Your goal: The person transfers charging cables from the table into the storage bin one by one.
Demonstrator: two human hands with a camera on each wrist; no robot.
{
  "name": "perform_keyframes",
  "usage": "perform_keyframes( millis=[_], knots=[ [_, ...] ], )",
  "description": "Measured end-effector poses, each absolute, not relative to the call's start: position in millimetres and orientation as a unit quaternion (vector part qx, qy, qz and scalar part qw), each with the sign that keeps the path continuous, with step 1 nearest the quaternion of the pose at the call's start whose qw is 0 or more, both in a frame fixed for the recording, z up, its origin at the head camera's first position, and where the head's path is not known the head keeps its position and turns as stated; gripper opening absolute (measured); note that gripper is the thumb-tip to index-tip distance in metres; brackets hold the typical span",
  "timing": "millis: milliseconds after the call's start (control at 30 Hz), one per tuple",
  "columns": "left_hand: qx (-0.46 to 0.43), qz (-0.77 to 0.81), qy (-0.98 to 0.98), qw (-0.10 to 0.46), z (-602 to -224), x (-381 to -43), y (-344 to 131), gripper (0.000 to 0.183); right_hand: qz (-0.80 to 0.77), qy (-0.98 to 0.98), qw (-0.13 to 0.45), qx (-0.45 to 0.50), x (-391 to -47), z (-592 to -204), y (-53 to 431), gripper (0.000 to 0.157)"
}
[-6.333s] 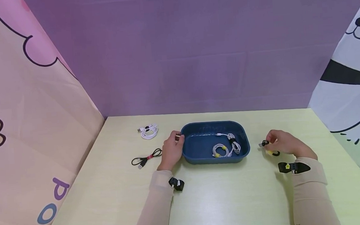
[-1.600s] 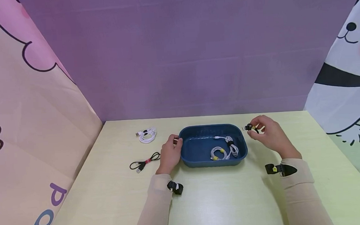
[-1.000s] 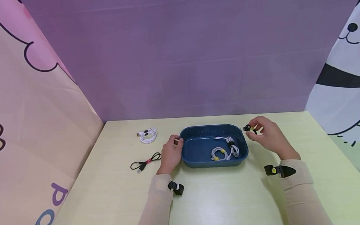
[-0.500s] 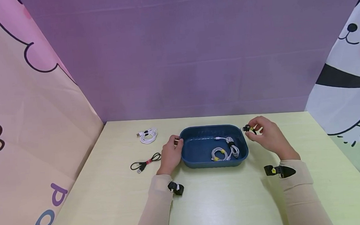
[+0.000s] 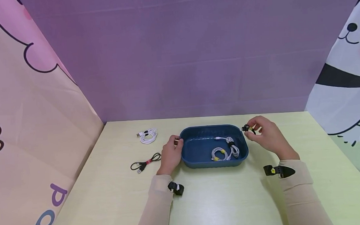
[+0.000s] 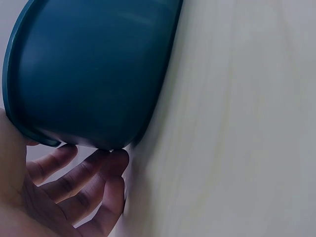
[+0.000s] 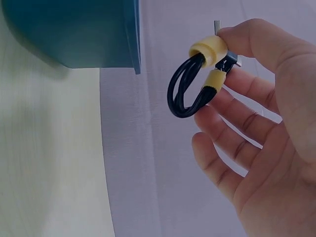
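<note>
My right hand pinches a coiled black USB cable bound with yellow wraps, between thumb and fingers, just off the right end of a blue plastic bin. In the right wrist view the cable hangs in a small loop, its metal plug pointing up and the other fingers spread below. At the bin's left end my left hand grips the rim; the left wrist view shows curled fingertips against the outer wall, with the thumb mostly out of sight. Inside the bin lie two coiled white cables, one with a black tie, the other with yellow wraps.
Left of the bin, a white coiled cable lies toward the back of the pale table. Nearer the front is a black cable with a red tie, close to my left hand. A purple backdrop rises behind the table.
My right hand has lifted the black cable from the table's right side and carried it left toward the bin. Over the last second it drifts only slightly left. My left hand stays on the bin.
</note>
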State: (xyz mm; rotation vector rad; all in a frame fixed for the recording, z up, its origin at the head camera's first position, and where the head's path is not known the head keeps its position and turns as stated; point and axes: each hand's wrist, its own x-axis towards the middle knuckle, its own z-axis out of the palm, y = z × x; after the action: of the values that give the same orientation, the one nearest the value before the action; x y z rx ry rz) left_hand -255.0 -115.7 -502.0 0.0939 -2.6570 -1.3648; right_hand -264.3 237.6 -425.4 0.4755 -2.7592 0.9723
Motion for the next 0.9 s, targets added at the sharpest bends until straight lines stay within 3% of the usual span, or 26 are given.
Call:
perform_keyframes(
  millis=[900],
  knots=[
    [0.031,-0.454,-0.887,0.078,-502.7,-255.0,-115.6,0.031,0.318,-0.933,0.070,0.154,-261.9,-424.0,230.5,0.032]
  ],
)
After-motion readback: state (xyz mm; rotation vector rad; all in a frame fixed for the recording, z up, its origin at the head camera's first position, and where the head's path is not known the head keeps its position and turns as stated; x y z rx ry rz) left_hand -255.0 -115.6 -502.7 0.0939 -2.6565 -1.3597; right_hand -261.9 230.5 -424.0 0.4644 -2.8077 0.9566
